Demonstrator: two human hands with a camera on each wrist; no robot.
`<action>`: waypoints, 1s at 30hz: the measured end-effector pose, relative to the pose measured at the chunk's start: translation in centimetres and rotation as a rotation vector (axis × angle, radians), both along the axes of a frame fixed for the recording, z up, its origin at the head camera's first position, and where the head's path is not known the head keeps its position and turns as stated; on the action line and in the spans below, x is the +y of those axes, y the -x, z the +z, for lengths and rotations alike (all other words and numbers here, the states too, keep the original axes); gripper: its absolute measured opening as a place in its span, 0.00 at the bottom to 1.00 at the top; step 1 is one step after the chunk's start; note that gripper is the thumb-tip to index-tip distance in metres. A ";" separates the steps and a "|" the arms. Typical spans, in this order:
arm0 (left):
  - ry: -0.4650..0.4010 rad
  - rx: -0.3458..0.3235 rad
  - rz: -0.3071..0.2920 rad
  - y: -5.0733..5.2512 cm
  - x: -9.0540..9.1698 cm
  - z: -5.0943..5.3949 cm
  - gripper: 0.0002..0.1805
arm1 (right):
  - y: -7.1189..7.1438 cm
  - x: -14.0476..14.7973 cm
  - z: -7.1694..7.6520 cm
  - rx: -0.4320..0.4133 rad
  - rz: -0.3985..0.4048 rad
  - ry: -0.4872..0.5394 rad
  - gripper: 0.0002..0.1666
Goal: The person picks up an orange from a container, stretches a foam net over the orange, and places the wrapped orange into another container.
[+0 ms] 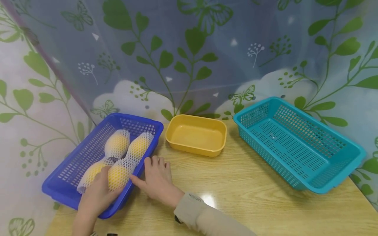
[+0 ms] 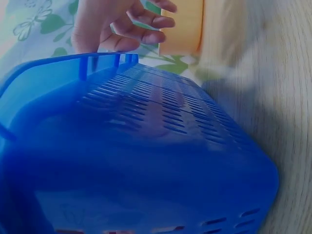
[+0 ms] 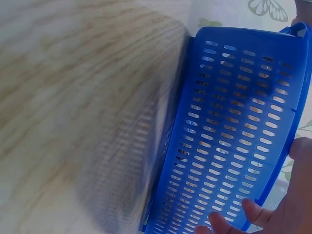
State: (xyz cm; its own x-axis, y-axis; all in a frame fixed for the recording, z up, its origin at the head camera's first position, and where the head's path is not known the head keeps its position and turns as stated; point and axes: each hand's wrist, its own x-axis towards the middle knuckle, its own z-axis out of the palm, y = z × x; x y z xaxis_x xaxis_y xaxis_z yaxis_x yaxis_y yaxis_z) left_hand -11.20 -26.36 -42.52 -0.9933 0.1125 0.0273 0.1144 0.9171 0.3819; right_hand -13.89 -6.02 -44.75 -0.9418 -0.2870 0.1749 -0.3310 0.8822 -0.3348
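Note:
A blue basket (image 1: 124, 115) at the left holds several yellow fruits in white foam nets. My left hand (image 1: 95, 198) is inside it, thumb and fingers on either side of the nearest right netted fruit (image 1: 118, 177). Behind lie another netted fruit (image 1: 117, 144) and one more (image 1: 141, 144). My right hand (image 1: 157, 180) is at the basket's long right side, thumb at the rim, fingers loose outside. The right wrist view shows this hand (image 3: 287, 204) beside the slotted wall (image 3: 222, 126). In the left wrist view a hand (image 2: 122, 24) with spread fingers appears beyond the basket rim.
A yellow bin (image 1: 196, 149) stands at the back middle of the wooden table (image 1: 230, 196). To the right is a teal basket (image 1: 295, 147) with a small clear scrap inside. A leaf-patterned curtain (image 1: 165, 82) hangs behind.

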 end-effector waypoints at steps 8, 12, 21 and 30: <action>0.131 -0.106 -0.001 -0.1 0.1 0.3 0.43 | -0.1 0.0 0.1 0.008 0.004 0.004 0.42; 0.162 -0.118 -0.004 -0.3 0.1 0.3 0.43 | -0.2 -0.1 0.4 -0.011 0.007 0.001 0.42; 0.076 -0.080 -0.050 -0.2 0.5 0.1 0.42 | -0.2 0.1 0.3 -0.026 -0.006 0.000 0.44; 0.043 0.066 0.031 -0.3 0.7 0.0 0.31 | 0.1 1.3 0.9 0.053 0.074 0.071 0.28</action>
State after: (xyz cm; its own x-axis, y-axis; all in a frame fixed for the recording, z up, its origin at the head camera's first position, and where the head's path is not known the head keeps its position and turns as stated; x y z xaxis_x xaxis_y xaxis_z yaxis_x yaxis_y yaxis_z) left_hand -10.89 -25.66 -42.53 -0.9924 0.0846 0.0888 0.1098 0.9359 0.3348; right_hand -13.96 -4.70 -43.82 -0.9073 -0.3406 0.2464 -0.4134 0.8295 -0.3755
